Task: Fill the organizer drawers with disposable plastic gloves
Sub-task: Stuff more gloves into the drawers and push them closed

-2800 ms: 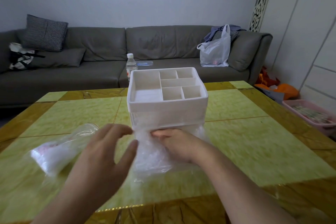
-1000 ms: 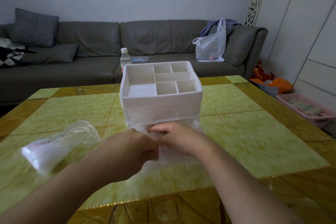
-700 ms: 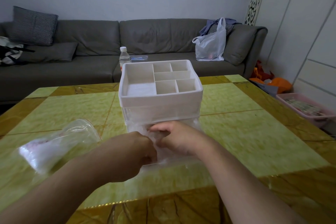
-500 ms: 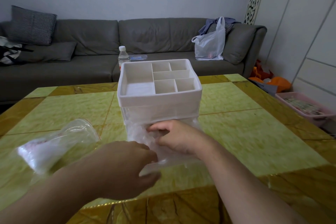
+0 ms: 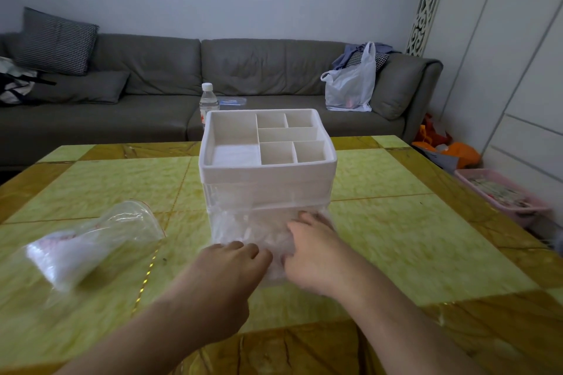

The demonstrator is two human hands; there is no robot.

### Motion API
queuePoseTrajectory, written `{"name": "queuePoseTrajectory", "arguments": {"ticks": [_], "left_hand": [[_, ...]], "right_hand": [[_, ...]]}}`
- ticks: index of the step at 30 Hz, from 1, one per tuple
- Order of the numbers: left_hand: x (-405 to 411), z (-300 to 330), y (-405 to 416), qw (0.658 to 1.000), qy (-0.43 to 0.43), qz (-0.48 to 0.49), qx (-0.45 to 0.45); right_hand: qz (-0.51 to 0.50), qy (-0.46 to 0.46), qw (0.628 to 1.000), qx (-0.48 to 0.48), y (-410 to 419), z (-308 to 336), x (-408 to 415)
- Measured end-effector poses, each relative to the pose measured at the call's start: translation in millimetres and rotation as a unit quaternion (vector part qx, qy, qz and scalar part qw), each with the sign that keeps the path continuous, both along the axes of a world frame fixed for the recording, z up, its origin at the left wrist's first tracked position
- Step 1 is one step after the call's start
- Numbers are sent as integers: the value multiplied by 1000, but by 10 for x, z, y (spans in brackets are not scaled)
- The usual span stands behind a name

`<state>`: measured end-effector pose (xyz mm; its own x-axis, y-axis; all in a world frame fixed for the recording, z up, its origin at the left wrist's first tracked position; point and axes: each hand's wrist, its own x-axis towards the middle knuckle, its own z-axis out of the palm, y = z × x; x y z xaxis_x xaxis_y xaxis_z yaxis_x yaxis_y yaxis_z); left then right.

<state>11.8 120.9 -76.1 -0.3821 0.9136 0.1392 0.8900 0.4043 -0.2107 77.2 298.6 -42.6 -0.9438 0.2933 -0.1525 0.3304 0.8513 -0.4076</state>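
Living room, grey sofa [image 5: 213, 76] behind yellow-green marble-pattern table [image 5: 396, 237]. White plastic compartmented organizer [image 5: 268, 161] at table centre; clear lower drawer [image 5: 262, 231] pulled out toward viewer, long axis front-to-back. Left hand [image 5: 225, 277] and right hand [image 5: 310, 256], close together, press crumpled transparent disposable gloves [image 5: 243, 228] into drawer; grip unclear. Step: stuffing. Next probably: flatten wad, slide drawer shut. Clear bag of spare gloves [image 5: 79, 246] at left.

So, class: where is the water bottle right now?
In the head view, the bottle stands upright behind the organizer's back-left corner, in front of the sofa; its base is hidden.
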Motion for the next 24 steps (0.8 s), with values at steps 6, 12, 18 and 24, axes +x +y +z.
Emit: {"name": "queuePoseTrajectory", "arguments": {"ticks": [6, 12, 18, 24], "left_hand": [[7, 84, 81, 997, -32, 50, -48], [11, 247, 118, 995, -54, 70, -57], [63, 157, -52, 999, -16, 48, -5], [243, 20, -214, 978, 98, 25, 180]], "right_hand": [[-47, -42, 997, -51, 3, 7, -175], [-33, -58, 996, -52, -13, 85, -198], [4, 109, 994, 17, -21, 199, 59], [130, 164, 977, 46, -119, 100, -206]]}}
